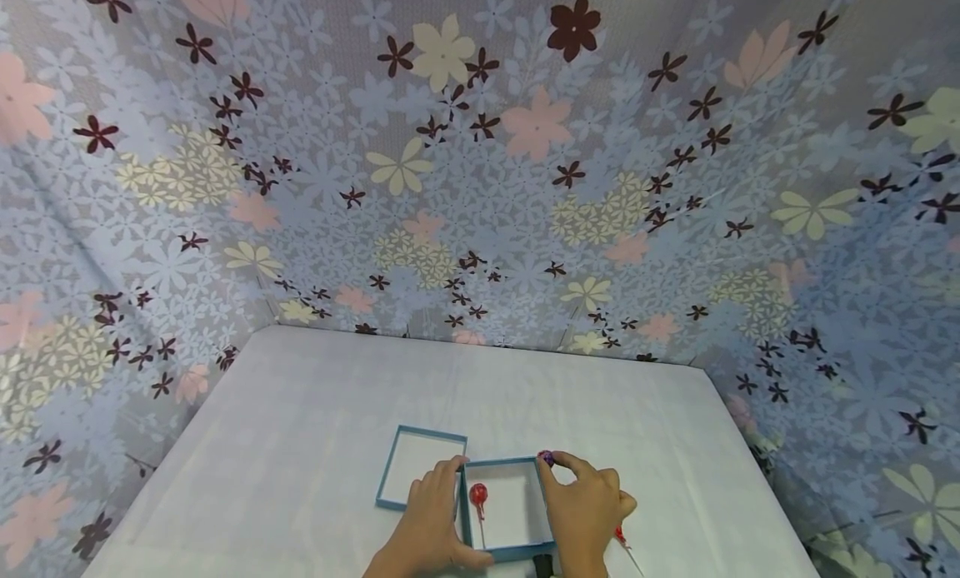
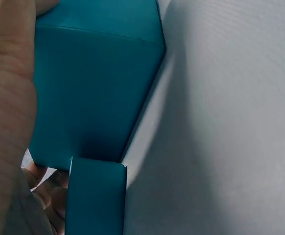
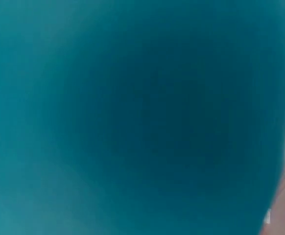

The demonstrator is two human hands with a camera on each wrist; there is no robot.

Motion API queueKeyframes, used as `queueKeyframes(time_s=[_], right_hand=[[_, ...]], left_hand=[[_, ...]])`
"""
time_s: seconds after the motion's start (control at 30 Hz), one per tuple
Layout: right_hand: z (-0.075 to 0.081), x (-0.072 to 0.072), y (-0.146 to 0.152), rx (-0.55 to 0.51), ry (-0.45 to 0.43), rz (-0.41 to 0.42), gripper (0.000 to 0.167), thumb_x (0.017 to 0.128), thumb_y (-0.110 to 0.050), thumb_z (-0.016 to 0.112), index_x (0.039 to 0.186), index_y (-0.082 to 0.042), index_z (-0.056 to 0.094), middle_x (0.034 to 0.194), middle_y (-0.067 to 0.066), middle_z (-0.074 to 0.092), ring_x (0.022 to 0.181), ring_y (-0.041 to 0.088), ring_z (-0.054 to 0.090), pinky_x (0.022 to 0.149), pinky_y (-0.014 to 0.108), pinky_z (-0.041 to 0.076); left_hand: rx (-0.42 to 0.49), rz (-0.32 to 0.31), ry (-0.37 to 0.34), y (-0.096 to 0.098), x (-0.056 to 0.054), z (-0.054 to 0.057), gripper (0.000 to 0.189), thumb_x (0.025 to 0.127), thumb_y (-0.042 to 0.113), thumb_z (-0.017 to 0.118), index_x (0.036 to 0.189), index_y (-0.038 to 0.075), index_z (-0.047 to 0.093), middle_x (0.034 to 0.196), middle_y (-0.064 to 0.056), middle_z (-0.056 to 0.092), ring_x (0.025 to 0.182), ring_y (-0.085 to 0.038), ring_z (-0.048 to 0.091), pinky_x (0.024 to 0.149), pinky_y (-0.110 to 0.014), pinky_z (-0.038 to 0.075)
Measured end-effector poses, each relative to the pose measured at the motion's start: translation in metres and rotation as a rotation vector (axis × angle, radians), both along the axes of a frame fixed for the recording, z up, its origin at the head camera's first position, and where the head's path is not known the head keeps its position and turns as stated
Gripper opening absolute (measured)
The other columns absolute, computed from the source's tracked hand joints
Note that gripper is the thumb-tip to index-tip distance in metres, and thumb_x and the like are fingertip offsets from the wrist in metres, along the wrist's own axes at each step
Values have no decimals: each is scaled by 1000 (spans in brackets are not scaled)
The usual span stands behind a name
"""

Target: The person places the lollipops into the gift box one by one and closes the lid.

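A teal box [image 1: 517, 553] with a white inside stands open-side up near the front of the table. One red-wrapped lollipop [image 1: 478, 495] lies along the left of its floor, stick toward me. My left hand [image 1: 429, 515] grips the box at its left side, fingers along the left wall and thumb at the near wall. At the far right corner, my right hand [image 1: 587, 511] pinches a purple-wrapped lollipop [image 1: 546, 457] between thumb and forefinger; its stick is hidden. The box's teal wall [image 3: 132, 117] fills most of the right wrist view.
The teal-rimmed lid [image 1: 431, 432] lies inner side up, left of the box and partly behind my left hand. Another red lollipop [image 1: 619, 535] lies on the white table [image 1: 330, 395] to the right of my right hand. Flowered cloth [image 1: 480, 186] hangs behind the table.
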State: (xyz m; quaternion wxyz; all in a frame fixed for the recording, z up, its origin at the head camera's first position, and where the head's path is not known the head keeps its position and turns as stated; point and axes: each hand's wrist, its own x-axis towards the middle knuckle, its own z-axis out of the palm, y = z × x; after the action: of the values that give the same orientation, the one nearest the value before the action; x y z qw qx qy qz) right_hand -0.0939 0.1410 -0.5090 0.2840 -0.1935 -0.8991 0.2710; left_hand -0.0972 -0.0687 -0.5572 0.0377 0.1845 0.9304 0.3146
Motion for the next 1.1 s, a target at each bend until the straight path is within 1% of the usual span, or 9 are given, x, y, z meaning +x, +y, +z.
queueKeyframes(time_s=[0.1, 0.2, 0.33, 0.4, 0.63, 0.8, 0.97, 1.1], right_hand=[[-2, 0, -6, 12, -6, 9, 25, 71, -32, 91, 87, -15, 83, 72, 8, 74, 77, 28, 51, 77, 55, 24], [-4, 0, -11, 24, -16, 21, 25, 72, -33, 90, 87, -16, 83, 76, 8, 75, 78, 29, 53, 76, 56, 25], [-8, 0, -16, 44, -28, 37, 24, 71, -35, 90, 87, -17, 83, 72, 6, 74, 78, 28, 53, 76, 55, 26], [-10, 0, -19, 57, -31, 42, 25, 71, -35, 90, 87, -18, 83, 70, 5, 74, 78, 28, 53, 77, 55, 27], [-13, 1, -26, 93, -27, 63, 26, 68, -37, 92, 85, -19, 83, 76, 6, 76, 75, 25, 53, 75, 52, 28], [-12, 3, -31, 86, -37, 99, 25, 69, -37, 91, 85, -21, 82, 80, 4, 77, 76, 24, 54, 74, 50, 28], [-14, 3, -38, 82, -49, 116, 25, 68, -38, 91, 85, -23, 82, 79, 1, 76, 73, 21, 50, 73, 49, 26], [-18, 4, -43, 86, -97, 129, 23, 69, -39, 91, 84, -25, 81, 78, -1, 76, 71, 18, 46, 73, 49, 26]], left_hand=[[-1, -4, 25, 0, 1, -2, 139, 47, 93, 70, 152, 11, 30, 136, -4, 50, 118, -20, 50, 84, -38, 37], [11, -5, 34, 0, 1, -2, 139, 47, 92, 71, 153, 11, 30, 137, -5, 51, 119, -21, 50, 85, -38, 38], [22, -5, 19, 1, 2, -3, 138, 48, 91, 72, 152, 10, 31, 137, -6, 51, 118, -22, 51, 84, -38, 37], [18, -5, 25, 1, 2, -4, 138, 48, 91, 72, 152, 10, 31, 136, -6, 51, 116, -22, 51, 82, -37, 37], [10, -8, 103, 1, 1, -4, 137, 49, 91, 73, 151, 9, 31, 134, -5, 51, 114, -20, 51, 80, -35, 36], [21, -8, 129, 0, 1, -5, 137, 49, 91, 72, 151, 9, 32, 135, -4, 51, 114, -19, 51, 79, -33, 36], [21, -8, 120, -1, 1, -4, 136, 49, 89, 74, 151, 10, 31, 135, -4, 51, 114, -20, 52, 81, -33, 37], [11, -6, 84, -1, 2, -3, 135, 49, 87, 76, 151, 10, 31, 134, -4, 51, 112, -19, 52, 80, -34, 37]])
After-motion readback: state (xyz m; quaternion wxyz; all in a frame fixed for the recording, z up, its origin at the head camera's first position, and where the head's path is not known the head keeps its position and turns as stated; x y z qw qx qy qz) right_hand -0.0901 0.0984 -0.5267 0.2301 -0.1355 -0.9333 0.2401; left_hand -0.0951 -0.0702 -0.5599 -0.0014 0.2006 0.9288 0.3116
